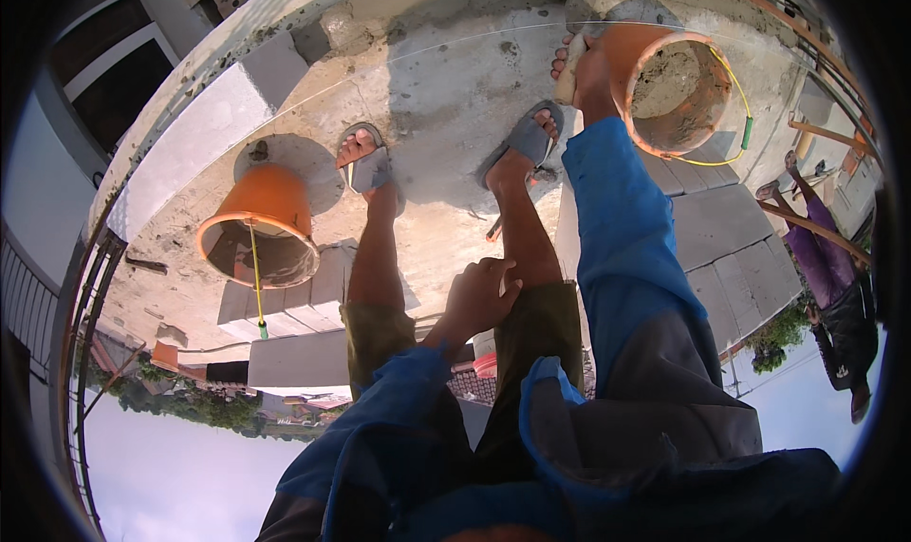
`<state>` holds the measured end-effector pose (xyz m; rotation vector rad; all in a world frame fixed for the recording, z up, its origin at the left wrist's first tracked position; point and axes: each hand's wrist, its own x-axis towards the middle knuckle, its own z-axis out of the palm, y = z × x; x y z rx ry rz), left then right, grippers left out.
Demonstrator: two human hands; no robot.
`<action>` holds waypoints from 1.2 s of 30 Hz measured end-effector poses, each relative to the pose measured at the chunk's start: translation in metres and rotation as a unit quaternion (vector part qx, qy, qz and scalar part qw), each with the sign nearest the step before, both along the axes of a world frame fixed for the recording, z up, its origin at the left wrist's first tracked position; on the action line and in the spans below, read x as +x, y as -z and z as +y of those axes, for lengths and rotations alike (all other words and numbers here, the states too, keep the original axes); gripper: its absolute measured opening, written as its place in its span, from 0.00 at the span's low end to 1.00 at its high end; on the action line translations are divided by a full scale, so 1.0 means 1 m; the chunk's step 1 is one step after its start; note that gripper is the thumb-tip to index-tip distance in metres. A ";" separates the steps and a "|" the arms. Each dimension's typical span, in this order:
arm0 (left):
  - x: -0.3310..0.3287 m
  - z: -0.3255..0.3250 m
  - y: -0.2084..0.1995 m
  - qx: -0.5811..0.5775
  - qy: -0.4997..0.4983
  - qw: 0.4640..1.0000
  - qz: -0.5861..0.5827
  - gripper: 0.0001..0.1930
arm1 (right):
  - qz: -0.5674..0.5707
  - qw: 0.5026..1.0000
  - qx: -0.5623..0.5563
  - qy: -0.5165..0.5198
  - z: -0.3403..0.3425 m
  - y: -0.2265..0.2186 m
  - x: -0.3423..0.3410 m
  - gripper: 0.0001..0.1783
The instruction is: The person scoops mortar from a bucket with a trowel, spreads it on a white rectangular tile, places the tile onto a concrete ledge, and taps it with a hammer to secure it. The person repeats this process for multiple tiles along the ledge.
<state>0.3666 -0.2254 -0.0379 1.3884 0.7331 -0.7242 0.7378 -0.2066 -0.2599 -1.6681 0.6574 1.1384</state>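
My right hand (594, 79) reaches far forward, right of my sandalled feet. Its fingers wrap around a pale tan, elongated piece (570, 71) whose kind I cannot make out. Close beside this hand, an orange bucket (638, 67) holds grey mortar (667, 79); its yellow wire handle with a green grip hangs at the right. My left hand (480, 300) rests near my right knee, fingers loosely bent and apart, with nothing seen in it. A second orange bucket (270, 198), smeared grey inside, stands to the left, its yellow handle hanging down.
Pale blocks (721, 238) are stacked at the right, with more blocks (275, 300) near the left bucket. A white block wall (195, 134) curves along the far left. A thin string (455, 41) stretches across the far side. Another person (835, 286) is at the right edge, near wooden poles.
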 end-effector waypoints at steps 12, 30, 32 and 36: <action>-0.018 -0.016 0.010 -0.048 0.035 0.997 -0.055 0.25 | -0.142 0.978 -0.018 -0.152 0.076 0.075 -0.197 0.23; 0.006 -0.013 0.009 -0.035 0.045 0.998 0.000 0.25 | -0.292 0.753 -0.153 -0.570 0.071 0.019 -0.136 0.20; 0.013 -0.015 0.008 -0.014 0.006 1.000 0.009 0.24 | -0.323 0.756 -0.210 -0.530 0.040 0.022 -0.078 0.21; 0.013 -0.015 0.009 -0.004 0.007 1.000 0.006 0.24 | -0.320 0.781 -0.272 -0.463 0.005 0.027 0.004 0.26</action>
